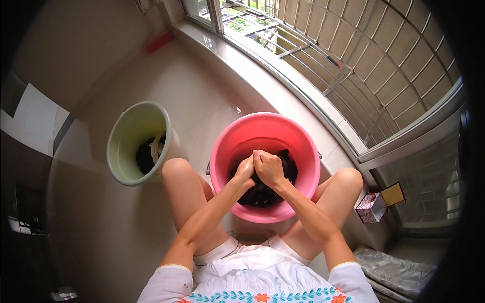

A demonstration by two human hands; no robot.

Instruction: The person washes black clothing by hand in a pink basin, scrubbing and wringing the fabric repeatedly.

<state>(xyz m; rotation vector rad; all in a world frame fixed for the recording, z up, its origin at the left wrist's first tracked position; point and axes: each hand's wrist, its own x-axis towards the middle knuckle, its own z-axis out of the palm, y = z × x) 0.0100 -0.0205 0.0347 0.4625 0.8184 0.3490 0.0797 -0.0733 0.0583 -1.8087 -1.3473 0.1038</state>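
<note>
A pink plastic bucket (261, 120) stands between my knees, with wet-looking dark cloth (261, 193) in its lower part. Over the bucket's middle, my left hand (245, 169) and my right hand (269, 167) are pressed together, knuckles up. Both sets of fingers are curled in on the dark cloth, part of which shows just below and between them. My palms and most of what they grip are hidden from above. More of the cloth bulges up to the right of my right hand.
A pale green bucket (120, 151) holding dark cloth and a cream-coloured piece (156, 148) stands on the tiled floor at left. A window ledge (242, 64) with metal bars beyond runs along the right. An open patterned box (372, 207) sits near my right knee. A red broom (160, 41) leans in the far corner.
</note>
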